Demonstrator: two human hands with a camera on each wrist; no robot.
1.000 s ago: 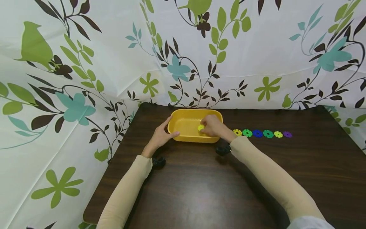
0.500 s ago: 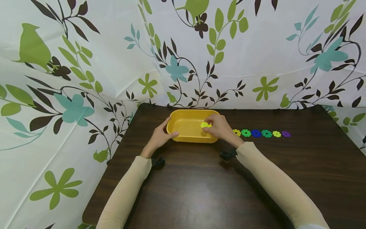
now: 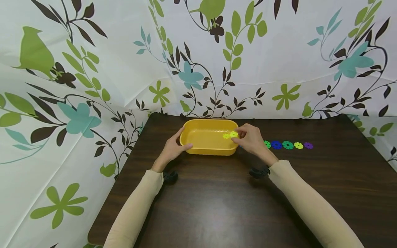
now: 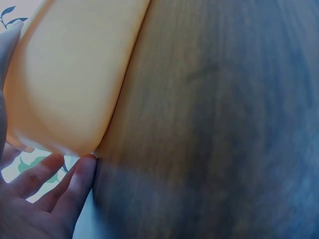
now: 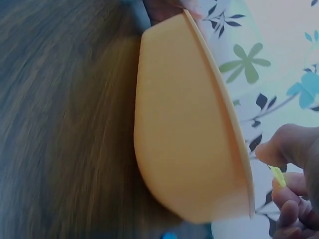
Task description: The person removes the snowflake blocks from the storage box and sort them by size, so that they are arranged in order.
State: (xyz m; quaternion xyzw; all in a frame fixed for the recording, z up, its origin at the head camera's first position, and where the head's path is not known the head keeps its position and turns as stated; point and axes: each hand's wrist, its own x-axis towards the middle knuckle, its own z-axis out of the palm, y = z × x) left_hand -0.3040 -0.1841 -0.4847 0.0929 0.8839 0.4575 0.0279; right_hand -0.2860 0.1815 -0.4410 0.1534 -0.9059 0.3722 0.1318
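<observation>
My left hand (image 3: 172, 148) holds the left end of a yellow plastic tray (image 3: 214, 151), thumb at the front rim and fingers around the end wall. In the left wrist view, the fingertips (image 4: 85, 162) meet the tray's outer wall (image 4: 65, 79). My right hand (image 3: 252, 140) pinches a small yellow flower-shaped disc (image 3: 234, 134) between thumb and fingertips, over the tray's right end. A second yellow flower shape (image 3: 226, 136) shows just left of it. The right wrist view has the pinched disc edge-on, beyond the tray's rim.
Right of my right hand, a row of flower discs lies on the dark wooden table (image 3: 204, 199): green, a blue disc (image 3: 276, 144), another green, yellow, and a purple disc (image 3: 308, 145). The hand hides the row's left part. A patterned cloth (image 3: 124, 62) hangs behind the table.
My right hand has moved right from inside the tray to its right end, carrying the yellow disc, and now covers more of the row's left part. The left hand keeps its hold.
</observation>
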